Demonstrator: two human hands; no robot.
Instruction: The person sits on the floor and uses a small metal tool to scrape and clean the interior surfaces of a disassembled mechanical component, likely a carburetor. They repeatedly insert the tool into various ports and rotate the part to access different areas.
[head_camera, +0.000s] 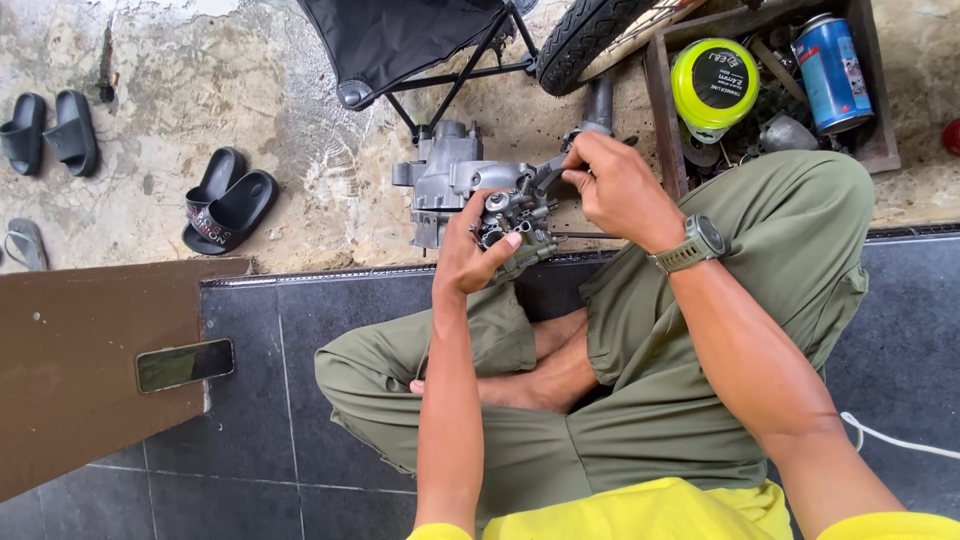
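Note:
My left hand (470, 255) grips a small grey metal carburettor (518, 222) from below, held above my crossed legs. My right hand (615, 185), with a green watch on its wrist, pinches a thin dark tool (550, 172) whose tip rests on the top of the carburettor. Just beyond it on the concrete lies a larger grey engine casing (445, 180).
A wooden box (663, 95) at the upper right holds a green spool, a blue spray can and metal parts. A tyre (585, 35) and a folding stool (400, 40) stand behind. A phone (185, 364) lies on a brown board at the left. Sandals (228, 200) lie on the concrete.

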